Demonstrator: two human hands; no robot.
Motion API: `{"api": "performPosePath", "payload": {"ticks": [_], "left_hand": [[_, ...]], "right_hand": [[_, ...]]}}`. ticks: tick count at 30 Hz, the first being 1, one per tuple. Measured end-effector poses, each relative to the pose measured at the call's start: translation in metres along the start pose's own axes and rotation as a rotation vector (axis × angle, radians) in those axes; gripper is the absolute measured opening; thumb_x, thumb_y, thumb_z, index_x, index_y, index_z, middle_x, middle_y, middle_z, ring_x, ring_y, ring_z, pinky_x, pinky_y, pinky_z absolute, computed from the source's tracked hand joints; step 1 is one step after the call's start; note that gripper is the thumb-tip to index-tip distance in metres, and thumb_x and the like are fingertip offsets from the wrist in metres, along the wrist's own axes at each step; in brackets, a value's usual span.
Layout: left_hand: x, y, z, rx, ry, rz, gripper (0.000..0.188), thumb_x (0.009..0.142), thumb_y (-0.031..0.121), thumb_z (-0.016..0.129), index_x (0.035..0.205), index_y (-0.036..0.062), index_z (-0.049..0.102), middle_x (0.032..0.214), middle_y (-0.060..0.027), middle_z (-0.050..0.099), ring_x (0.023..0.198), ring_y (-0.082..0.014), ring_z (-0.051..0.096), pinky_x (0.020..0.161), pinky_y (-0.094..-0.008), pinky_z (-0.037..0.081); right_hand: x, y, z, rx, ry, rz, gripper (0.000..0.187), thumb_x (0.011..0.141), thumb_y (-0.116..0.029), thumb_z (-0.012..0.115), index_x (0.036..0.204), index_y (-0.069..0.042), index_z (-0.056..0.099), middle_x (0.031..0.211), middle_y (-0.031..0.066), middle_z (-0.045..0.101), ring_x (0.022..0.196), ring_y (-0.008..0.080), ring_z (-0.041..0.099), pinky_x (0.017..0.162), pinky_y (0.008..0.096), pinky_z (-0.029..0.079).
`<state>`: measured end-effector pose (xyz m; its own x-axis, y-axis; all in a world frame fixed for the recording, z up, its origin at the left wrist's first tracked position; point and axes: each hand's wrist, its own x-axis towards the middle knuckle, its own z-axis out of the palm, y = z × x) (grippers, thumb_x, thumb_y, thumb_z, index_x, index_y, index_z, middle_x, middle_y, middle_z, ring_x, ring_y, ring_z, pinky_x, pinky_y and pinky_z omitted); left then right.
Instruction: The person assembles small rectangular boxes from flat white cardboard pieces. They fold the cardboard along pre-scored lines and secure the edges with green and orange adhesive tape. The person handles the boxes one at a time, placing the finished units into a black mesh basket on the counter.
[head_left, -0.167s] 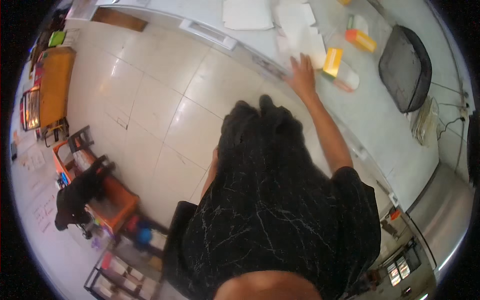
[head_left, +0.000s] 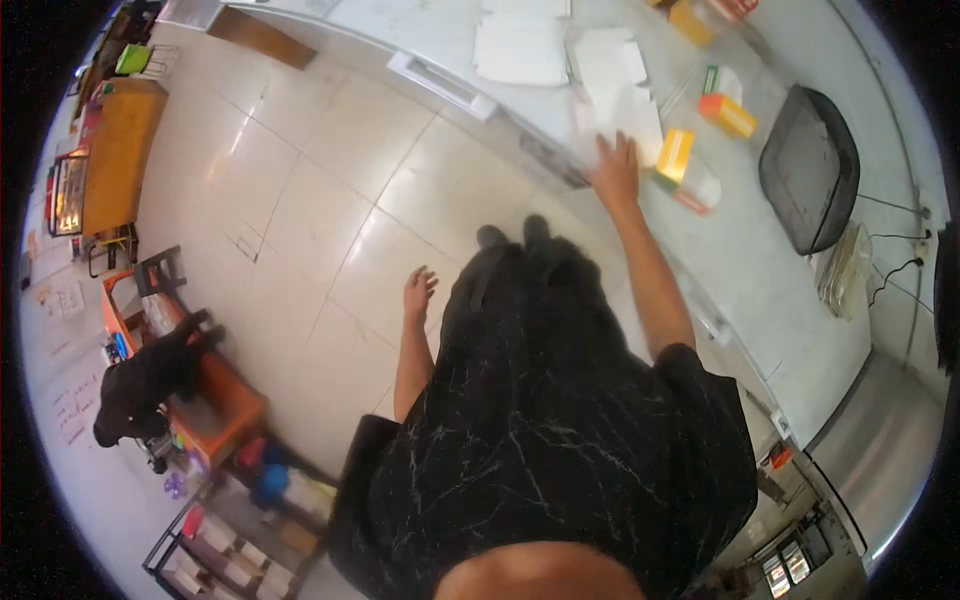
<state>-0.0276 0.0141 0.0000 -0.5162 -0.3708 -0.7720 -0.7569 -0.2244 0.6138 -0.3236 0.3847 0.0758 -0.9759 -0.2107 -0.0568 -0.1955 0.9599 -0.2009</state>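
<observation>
My right hand (head_left: 617, 170) reaches over the long pale table, its fingers stretched out at the near end of an overlapping row of flat white card pieces (head_left: 612, 75). The fingertips seem to touch the nearest piece; some blur hides the exact contact. Just right of the hand lies a small yellow box (head_left: 675, 155) with a clear plastic piece (head_left: 703, 188) beside it. My left hand (head_left: 420, 292) hangs free in the air over the tiled floor, left of my legs, fingers loosely apart and holding nothing.
More white card (head_left: 520, 50) lies farther along the table (head_left: 770, 290). An orange and yellow box (head_left: 728, 115) sits behind. A dark chair back (head_left: 810, 168) stands at the table's far side. A person in black (head_left: 150, 385) bends over an orange table (head_left: 225, 395) at left.
My left hand has come out from beside my body and moved forward into sight. The right hand stays at the white card, its fingers closer together. The whole view has shifted slightly.
</observation>
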Motion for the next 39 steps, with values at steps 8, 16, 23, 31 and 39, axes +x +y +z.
{"api": "performPosePath", "payload": {"ticks": [8,16,23,31,39], "left_hand": [[0.027,0.006,-0.013,-0.08,0.026,0.106,0.044,0.102,0.03,0.047,0.139,0.0062,0.045,0.128,-0.0155,0.059,0.114,-0.029,0.06,0.095,-0.0406,0.047],[0.086,-0.235,-0.064,0.584,-0.152,-0.042,0.042,0.097,0.035,0.054,0.116,-0.0007,0.063,0.108,-0.0137,0.069,0.099,-0.0245,0.065,0.082,-0.0335,0.05],[0.034,-0.047,0.049,-0.037,-0.077,-0.018,0.043,0.099,0.028,0.051,0.133,0.0029,0.054,0.115,-0.0143,0.066,0.102,-0.0229,0.063,0.087,-0.0326,0.049],[-0.044,0.223,0.171,0.061,-0.059,0.597,0.041,0.101,0.023,0.049,0.136,0.0009,0.049,0.125,-0.0152,0.06,0.111,-0.0233,0.061,0.097,-0.0343,0.047],[-0.096,0.327,0.312,0.079,-0.328,0.777,0.047,0.104,0.037,0.042,0.135,0.0034,0.05,0.119,-0.0114,0.062,0.105,-0.019,0.06,0.092,-0.0328,0.046]], "right_hand": [[0.013,-0.001,-0.011,0.135,0.222,-0.015,0.059,0.081,-0.026,0.073,0.132,-0.004,0.052,0.136,0.0228,0.042,0.127,0.0418,0.039,0.106,0.0476,0.035],[-0.021,0.006,-0.061,0.209,0.787,0.416,0.074,0.079,-0.029,0.077,0.135,0.003,0.041,0.132,0.0269,0.039,0.125,0.0416,0.038,0.104,0.05,0.034],[-0.001,0.058,-0.026,0.385,0.601,0.403,0.041,0.084,-0.028,0.072,0.112,-0.001,0.061,0.101,0.0161,0.064,0.101,0.0357,0.057,0.094,0.049,0.038],[-0.035,0.038,-0.077,0.449,0.384,-0.411,0.016,0.08,-0.009,0.065,0.096,-0.009,0.066,0.102,0.0045,0.063,0.108,0.0267,0.055,0.105,0.0485,0.037],[-0.054,0.092,-0.107,0.568,0.143,-0.79,0.01,0.079,-0.008,0.061,0.087,-0.011,0.067,0.111,0.0006,0.063,0.118,0.0237,0.053,0.107,0.0429,0.043]]}}
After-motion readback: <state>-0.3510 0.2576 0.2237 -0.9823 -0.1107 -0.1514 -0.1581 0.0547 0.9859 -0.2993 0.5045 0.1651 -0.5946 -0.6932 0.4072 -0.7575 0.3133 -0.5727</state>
